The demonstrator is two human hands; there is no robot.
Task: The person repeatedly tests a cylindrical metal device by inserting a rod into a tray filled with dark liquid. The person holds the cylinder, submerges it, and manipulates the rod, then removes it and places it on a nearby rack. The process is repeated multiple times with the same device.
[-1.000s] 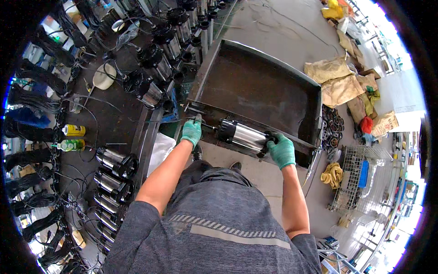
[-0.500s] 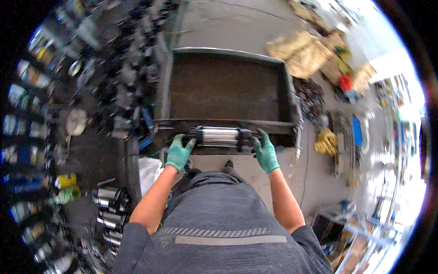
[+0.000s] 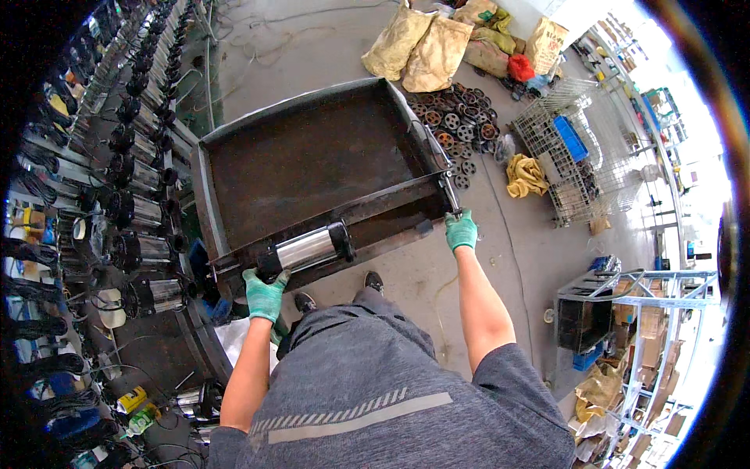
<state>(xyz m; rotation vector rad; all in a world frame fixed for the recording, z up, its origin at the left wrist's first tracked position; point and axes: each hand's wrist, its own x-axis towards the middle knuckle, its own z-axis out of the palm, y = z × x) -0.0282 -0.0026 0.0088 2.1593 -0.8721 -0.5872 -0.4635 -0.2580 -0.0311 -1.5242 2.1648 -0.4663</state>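
Tan sacks [image 3: 437, 55] on grey floor [image 3: 562, 258], red bundle [image 3: 520, 68] among further sacks, heap of dark spoked wheels [image 3: 462, 125] adjoining, crumpled yellow cloth [image 3: 526, 177] beside wire mesh cage [image 3: 533, 133], pale blue rack [image 3: 672, 301] at right, yellow can [image 3: 131, 399] just beside green bottle [image 3: 143, 420], lower left.

The cylinder [image 3: 306, 248] lies along the near side of the tray [image 3: 289, 109], the left grip [image 3: 266, 295] just before its left end and the right grip [image 3: 462, 231] at the tray's near right corner. On the floor, the wheels [image 3: 457, 125] lie right of the tray, with sacks [image 3: 436, 55] behind them and a wire cart [image 3: 539, 137] farther right. Left of the tray, pumps [image 3: 148, 215] stand in rows, beyond a can [image 3: 131, 399] on the desk [image 3: 148, 332].
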